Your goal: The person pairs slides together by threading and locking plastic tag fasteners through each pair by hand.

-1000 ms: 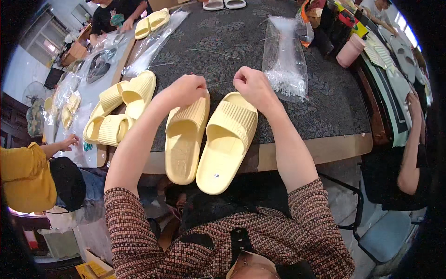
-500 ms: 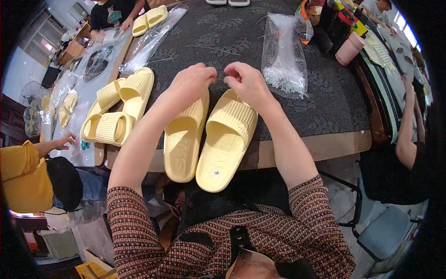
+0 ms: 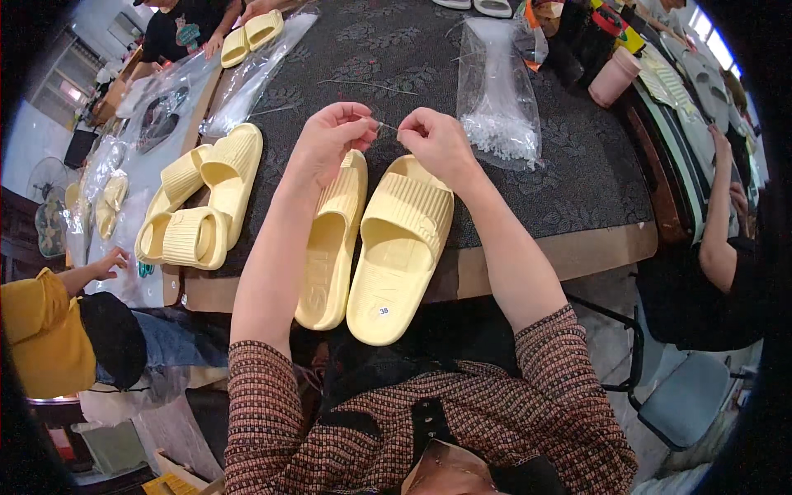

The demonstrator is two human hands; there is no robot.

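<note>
Two pale yellow slide slippers, a left one [image 3: 315, 285] and a right one [image 3: 381, 285], lie side by side at the table's front edge, toes pointing away from me. The right one has a small white sticker on its heel. Above their toes, a thin clear plastic tie [image 3: 387, 126] spans the gap between my hands. My left hand [image 3: 330, 142], palm partly turned up, pinches one end. With fingertips pressed together, my right hand [image 3: 437, 144] grips the other end, just over the right slipper's toe.
More yellow slippers [image 3: 202, 198] are piled at left. A clear bag of plastic ties [image 3: 499, 99] lies beyond my right hand, near a pink bottle [image 3: 615, 78]. Another pair [image 3: 252, 37] rests far left by a co-worker. Other people sit at both sides; a chair [image 3: 685, 400] stands right.
My left hand has turned its palm upward, and the tie now shows stretched between both hands. The left slipper has tilted slightly. The whole view has shifted a little.
</note>
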